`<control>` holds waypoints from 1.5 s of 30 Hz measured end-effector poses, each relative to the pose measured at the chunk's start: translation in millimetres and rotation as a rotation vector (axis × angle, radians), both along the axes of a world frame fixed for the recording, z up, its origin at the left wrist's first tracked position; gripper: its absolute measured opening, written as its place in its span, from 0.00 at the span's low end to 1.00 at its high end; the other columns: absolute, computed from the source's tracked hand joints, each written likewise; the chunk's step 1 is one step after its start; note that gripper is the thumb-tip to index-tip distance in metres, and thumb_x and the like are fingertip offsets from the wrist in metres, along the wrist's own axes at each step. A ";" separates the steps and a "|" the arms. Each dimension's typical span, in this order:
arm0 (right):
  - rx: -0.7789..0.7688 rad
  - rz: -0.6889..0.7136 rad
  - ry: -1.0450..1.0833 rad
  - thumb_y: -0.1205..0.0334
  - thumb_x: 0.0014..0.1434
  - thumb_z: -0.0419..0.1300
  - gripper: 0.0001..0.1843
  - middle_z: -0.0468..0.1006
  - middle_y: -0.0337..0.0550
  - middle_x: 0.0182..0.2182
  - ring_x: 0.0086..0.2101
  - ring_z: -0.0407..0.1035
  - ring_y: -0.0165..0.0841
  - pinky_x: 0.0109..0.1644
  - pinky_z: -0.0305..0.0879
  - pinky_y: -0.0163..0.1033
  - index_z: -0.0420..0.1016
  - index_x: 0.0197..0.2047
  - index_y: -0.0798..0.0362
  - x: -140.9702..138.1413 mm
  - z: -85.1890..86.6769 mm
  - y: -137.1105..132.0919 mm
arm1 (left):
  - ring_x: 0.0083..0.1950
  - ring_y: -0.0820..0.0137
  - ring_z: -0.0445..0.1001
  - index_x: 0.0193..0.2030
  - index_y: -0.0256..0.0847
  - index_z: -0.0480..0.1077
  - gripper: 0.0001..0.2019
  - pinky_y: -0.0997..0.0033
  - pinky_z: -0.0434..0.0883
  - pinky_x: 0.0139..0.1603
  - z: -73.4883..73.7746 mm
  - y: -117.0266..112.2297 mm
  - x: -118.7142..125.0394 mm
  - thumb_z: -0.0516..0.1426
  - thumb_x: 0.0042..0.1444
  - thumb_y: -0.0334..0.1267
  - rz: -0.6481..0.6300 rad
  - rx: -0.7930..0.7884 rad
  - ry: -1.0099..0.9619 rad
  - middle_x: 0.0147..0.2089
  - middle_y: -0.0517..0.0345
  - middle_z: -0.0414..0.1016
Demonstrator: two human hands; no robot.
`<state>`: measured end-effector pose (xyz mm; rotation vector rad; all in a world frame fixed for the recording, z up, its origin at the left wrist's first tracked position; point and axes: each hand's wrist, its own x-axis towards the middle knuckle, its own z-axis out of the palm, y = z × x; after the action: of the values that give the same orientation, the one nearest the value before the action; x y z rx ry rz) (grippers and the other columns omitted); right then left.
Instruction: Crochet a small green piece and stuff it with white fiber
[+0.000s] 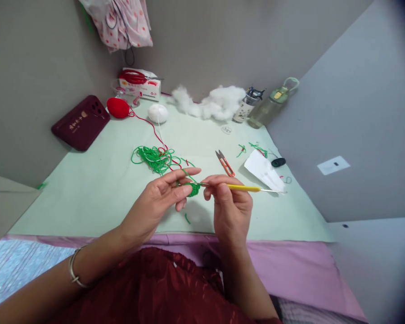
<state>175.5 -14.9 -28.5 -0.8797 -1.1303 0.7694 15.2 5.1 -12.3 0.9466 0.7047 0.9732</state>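
Note:
Pinched between the thumb and fingers of my left hand point(165, 193) is a small green crochet piece point(193, 189). A green strand runs up over the left index finger, which is stretched out. My right hand point(232, 202) grips a crochet hook point(245, 187) with a yellow handle, held nearly level. The hook's thin metal tip meets the top edge of the green piece; whether it passes through a stitch is too small to tell. Just behind my left hand lies a loose tangle of green yarn point(153, 158), with red and white strands across it.
Orange thread snips point(225, 163) and white paper point(263, 171) lie to the right. Behind are a red yarn ball point(118, 108), a white yarn ball point(158, 114), white stuffing point(212, 104), a pen cup point(245, 108) and a bottle point(268, 107). A maroon phone point(81, 122) leans at left.

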 end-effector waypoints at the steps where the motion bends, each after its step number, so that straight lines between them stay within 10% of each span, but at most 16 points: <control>1: -0.013 0.003 0.015 0.58 0.69 0.62 0.08 0.85 0.42 0.36 0.28 0.72 0.29 0.33 0.72 0.38 0.83 0.40 0.49 1.1 0.4 0.0 | 0.30 0.77 0.61 0.56 0.48 0.81 0.15 0.73 0.63 0.35 0.4 0.6 -1.0 0.66 0.63 0.41 0.000 0.002 0.002 0.37 0.62 0.70; 13: 0.022 0.011 -0.061 0.61 0.71 0.59 0.10 0.83 0.41 0.36 0.31 0.74 0.30 0.36 0.72 0.40 0.81 0.41 0.49 3.3 4.9 -6.4 | 0.45 0.69 0.67 0.55 0.52 0.82 0.17 0.73 0.65 0.45 -0.8 1.0 -4.4 0.68 0.59 0.37 0.067 0.085 0.096 0.43 0.58 0.74; 27: 0.423 -0.296 -0.835 0.73 0.65 0.64 0.21 0.83 0.47 0.46 0.45 0.78 0.38 0.46 0.78 0.43 0.81 0.57 0.42 -0.3 -9.6 -15.9 | 0.27 0.79 0.57 0.60 0.49 0.78 0.23 0.76 0.60 0.29 2.7 -2.5 -0.4 0.69 0.57 0.36 0.080 -0.005 0.002 0.35 0.64 0.71; 31: 0.301 -0.210 -0.521 0.69 0.68 0.61 0.14 0.82 0.44 0.40 0.39 0.77 0.36 0.41 0.77 0.44 0.83 0.50 0.43 0.2 -4.4 -9.4 | 0.21 0.83 0.40 0.57 0.40 0.80 0.19 0.79 0.50 0.22 5.5 2.4 -3.6 0.69 0.58 0.36 -0.123 -0.250 -0.182 0.25 0.71 0.58; 36: 0.104 -0.022 -0.099 0.62 0.71 0.60 0.10 0.81 0.42 0.35 0.29 0.72 0.31 0.32 0.72 0.40 0.83 0.40 0.48 -0.1 5.3 0.9 | 0.23 0.83 0.45 0.57 0.42 0.80 0.20 0.81 0.53 0.23 6.6 4.6 -4.1 0.70 0.56 0.33 -0.060 -0.198 -0.182 0.27 0.69 0.60; 41: 0.181 -0.148 -0.341 0.68 0.69 0.61 0.11 0.83 0.41 0.37 0.35 0.76 0.32 0.37 0.75 0.39 0.84 0.46 0.45 -5.5 -5.0 -2.5 | 0.28 0.79 0.59 0.57 0.45 0.80 0.23 0.79 0.58 0.26 4.4 0.0 3.1 0.71 0.54 0.35 0.053 -0.086 -0.053 0.35 0.63 0.71; 45: 0.402 -0.340 -0.648 0.72 0.66 0.63 0.17 0.83 0.45 0.44 0.42 0.78 0.35 0.42 0.78 0.42 0.83 0.53 0.43 -7.3 -10.6 -7.4 | 0.24 0.81 0.52 0.56 0.42 0.81 0.21 0.79 0.57 0.25 3.5 0.8 4.4 0.71 0.55 0.35 0.017 -0.154 -0.108 0.28 0.67 0.66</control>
<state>168.3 -22.4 -39.1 -0.9647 -1.5748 -0.0498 19.6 5.9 -8.8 0.7493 0.6876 0.9637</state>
